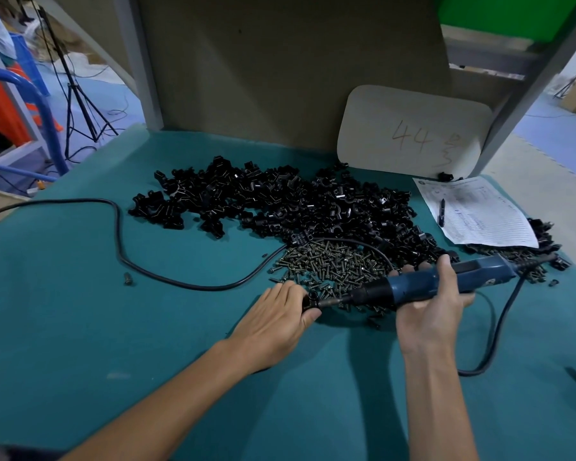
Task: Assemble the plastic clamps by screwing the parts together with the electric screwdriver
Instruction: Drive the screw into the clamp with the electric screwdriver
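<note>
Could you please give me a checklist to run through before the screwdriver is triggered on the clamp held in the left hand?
1. Left hand grips the small black plastic clamp firmly: ok.
2. Right hand is wrapped round the blue electric screwdriver: ok.
3. Metal bit reaches the clamp: ok.
4. Screw seated between bit and clamp: cannot tell, the fingers hide it.
5. Black power cord is away from the clamp: ok, it loops to the right of the right wrist.
6. Pile of dark metal screws lies close behind the hands: ok.
</note>
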Demonstrator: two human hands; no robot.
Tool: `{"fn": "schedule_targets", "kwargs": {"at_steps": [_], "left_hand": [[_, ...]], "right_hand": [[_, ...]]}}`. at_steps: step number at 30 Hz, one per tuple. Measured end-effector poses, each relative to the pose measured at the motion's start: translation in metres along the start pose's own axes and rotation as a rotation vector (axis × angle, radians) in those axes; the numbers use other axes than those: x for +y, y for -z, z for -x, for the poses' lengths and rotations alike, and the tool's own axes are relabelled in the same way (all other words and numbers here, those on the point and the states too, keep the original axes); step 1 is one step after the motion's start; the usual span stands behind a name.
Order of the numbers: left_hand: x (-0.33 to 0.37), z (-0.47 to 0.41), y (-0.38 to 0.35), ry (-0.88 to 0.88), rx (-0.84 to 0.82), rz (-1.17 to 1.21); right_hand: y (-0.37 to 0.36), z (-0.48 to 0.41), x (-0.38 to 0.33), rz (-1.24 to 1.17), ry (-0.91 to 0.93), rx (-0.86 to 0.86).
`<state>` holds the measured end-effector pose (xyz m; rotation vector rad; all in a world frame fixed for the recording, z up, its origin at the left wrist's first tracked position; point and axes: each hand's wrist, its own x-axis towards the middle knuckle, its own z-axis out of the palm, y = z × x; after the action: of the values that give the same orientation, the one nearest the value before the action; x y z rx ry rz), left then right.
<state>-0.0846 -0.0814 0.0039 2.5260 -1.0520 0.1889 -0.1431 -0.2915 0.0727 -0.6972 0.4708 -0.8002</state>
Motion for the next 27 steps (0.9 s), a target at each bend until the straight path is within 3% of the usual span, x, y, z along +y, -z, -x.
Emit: {"fn": "schedule_targets", "kwargs": {"at_steps": [27], "left_hand": [[-0.001,0.001,-0.001,0.015,-0.001,0.002]], "right_hand": [[0.001,0.003,0.004,0.054,0.087,0.067]]}}
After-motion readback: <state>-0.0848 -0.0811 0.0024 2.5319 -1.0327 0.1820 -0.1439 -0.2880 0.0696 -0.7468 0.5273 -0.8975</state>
